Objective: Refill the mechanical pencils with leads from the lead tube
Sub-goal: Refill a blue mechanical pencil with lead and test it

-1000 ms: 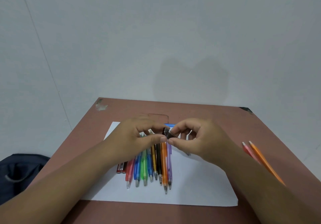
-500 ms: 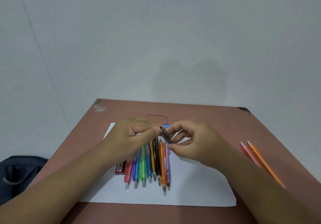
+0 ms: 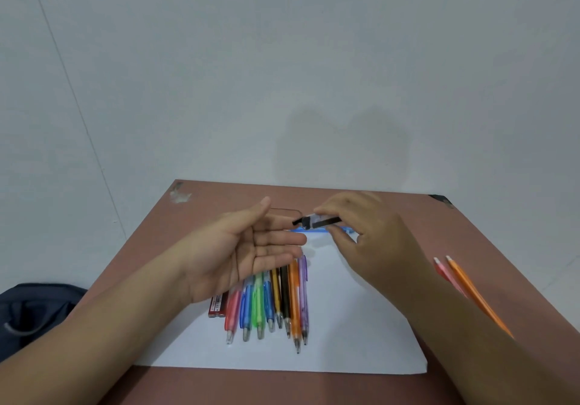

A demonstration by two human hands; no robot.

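Plain pale grey-white wall [image 3: 282, 59] fills upper half of view. Thin vertical seam [image 3: 72, 90] runs down wall at left. Soft blurred shadow [image 3: 342, 150] on wall just above far table edge. Reddish-brown table [image 3: 470, 247] fills lower half. Whitish scuffed patch [image 3: 179, 195] at far left corner; dark chipped spot [image 3: 442, 200] at far right corner. Dark blue bag [image 3: 28, 313] low at left, beside table. Light even, diffuse.

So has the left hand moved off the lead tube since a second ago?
Yes. The left hand has let go and opened palm-up, drawn back left over the row of mechanical pencils; the right hand alone holds the lead tube.
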